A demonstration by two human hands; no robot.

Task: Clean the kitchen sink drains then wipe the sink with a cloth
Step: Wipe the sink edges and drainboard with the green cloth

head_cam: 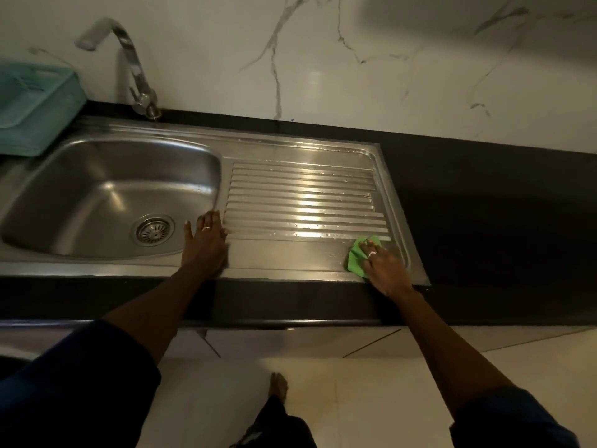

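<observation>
Fingers of the right hand lie spread on the green cloth, pressing it to the drainboard's near right corner. The left hand rests flat, fingers released, on the basin's right rim. The drain strainer sits in the basin, and the faucet stands far left.

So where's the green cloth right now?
In the head view the green cloth lies on the right, at the near right corner of the ribbed draining board, pressed under the right hand.

drainboard open, faucet and basket — rear-left
</observation>
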